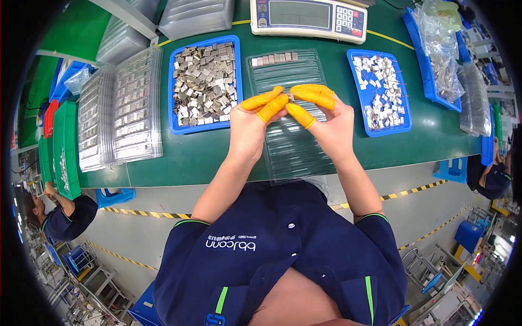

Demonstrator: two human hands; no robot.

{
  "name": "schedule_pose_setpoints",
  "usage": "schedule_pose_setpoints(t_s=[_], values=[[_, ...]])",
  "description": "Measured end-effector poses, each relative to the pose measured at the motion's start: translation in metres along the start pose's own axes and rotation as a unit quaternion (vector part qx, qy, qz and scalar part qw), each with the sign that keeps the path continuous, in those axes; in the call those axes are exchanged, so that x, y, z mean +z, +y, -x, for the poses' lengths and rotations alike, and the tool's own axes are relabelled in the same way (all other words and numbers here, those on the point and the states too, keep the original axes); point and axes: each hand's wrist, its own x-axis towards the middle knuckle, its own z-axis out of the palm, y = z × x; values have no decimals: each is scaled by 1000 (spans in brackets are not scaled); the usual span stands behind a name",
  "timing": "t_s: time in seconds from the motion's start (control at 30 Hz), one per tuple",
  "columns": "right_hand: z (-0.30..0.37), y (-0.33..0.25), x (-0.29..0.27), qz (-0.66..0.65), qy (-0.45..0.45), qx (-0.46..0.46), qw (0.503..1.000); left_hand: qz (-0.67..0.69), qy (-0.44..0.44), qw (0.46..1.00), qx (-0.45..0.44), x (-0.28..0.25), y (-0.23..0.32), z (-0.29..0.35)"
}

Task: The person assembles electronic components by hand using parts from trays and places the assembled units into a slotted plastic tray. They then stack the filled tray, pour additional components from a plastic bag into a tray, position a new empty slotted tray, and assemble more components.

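Over the clear ribbed plastic tray (296,149), my left hand (251,117) and my right hand (326,117) meet, both wearing yellow finger cots. Between their fingertips is a small metal piece (291,98), mostly covered by the fingers. Several small metal pieces (274,58) lie in a row in the tray's top slot. Left of my hands, a blue tray (172,89) holds a heap of small silvery metal shells. To the right stands another blue tray (404,108) with loose small white parts, some with thin leads.
A digital scale (308,33) sits beyond the tray. Filled clear trays (136,108) and a green bin (66,141) stand at left, stacked clear trays (197,15) at the back. A blue bin (421,60) with plastic bags is at right. Co-workers (70,220) sit at both sides.
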Motion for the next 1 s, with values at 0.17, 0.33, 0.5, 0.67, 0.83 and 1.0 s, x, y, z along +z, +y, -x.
schedule_pose_setpoints(t_s=[0.17,0.33,0.5,0.67,0.83,1.0], values=[[-39,20,-12,142,35,-74,986,-198,-4,973,121,3,-8,6],[-86,79,-26,399,39,-196,895,-682,-91,679,257,-13,-28,25],[-85,93,-20,473,10,-201,858,-710,-88,667,207,-22,-37,35],[-83,92,-18,486,-41,-194,851,-716,-92,662,200,-27,-34,33],[-80,84,-16,449,-48,-168,876,-715,-95,663,199,-31,-30,33],[-79,82,-10,434,-42,-160,886,-716,-98,659,209,-33,-30,34]])
